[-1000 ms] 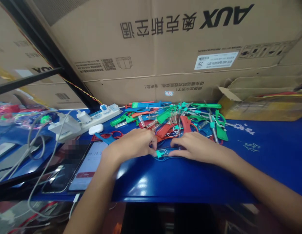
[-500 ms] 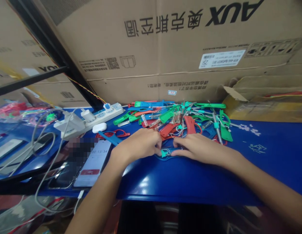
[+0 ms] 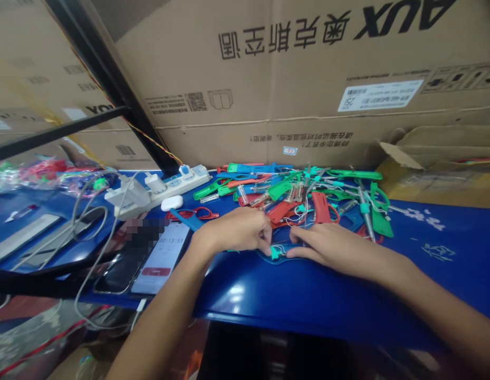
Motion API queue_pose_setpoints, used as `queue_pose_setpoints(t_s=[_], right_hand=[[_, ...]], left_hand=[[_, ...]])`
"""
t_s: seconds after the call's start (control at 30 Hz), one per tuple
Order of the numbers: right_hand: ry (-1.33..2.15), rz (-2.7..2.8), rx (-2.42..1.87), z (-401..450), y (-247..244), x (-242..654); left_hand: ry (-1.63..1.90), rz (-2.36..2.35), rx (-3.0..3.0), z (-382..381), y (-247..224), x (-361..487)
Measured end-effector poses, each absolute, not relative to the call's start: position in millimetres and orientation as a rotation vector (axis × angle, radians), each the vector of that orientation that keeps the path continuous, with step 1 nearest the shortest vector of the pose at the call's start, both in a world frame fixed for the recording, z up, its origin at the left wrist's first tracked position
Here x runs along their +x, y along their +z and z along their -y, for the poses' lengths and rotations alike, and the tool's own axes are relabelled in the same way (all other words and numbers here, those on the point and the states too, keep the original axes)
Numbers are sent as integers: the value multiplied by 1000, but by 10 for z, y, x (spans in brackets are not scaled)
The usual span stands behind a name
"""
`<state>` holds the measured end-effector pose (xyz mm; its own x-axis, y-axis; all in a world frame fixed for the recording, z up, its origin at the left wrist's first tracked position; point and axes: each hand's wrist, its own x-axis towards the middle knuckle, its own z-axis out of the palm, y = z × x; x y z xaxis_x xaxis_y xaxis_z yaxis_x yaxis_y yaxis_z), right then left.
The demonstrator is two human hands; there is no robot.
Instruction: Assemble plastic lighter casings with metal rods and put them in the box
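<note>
A flat blue plastic part lies on the blue table between my hands. On it sits a small teal piece with thin white wires. My left hand is closed, its fingertips pinching the left side of the teal piece. From the other side, my right hand grips the right end of the blue part, thumb low and index finger bent above it; that end is mostly hidden. Just behind both hands lies a heap of red, green and blue plastic parts, with clear tubes and wires among them.
To the left are two phones, one showing a timer, a white earbud case and a power strip with chargers and cables. A large cardboard box stands behind the heap. An open carton sits at the right.
The camera view has shifted, so everything appears a little farther right. Both hands stay at the blue part, with only slight finger movement around the teal piece.
</note>
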<state>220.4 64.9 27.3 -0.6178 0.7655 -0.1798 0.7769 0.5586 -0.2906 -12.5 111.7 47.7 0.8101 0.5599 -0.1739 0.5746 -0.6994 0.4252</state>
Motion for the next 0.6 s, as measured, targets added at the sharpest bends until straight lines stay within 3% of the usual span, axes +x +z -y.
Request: queue_pose_setpoints(t_s=[0.6], right_hand=[[-568, -2753, 1354, -658, 294, 2200]], left_hand=[[-62, -967, 2486, -1105, 456, -122]])
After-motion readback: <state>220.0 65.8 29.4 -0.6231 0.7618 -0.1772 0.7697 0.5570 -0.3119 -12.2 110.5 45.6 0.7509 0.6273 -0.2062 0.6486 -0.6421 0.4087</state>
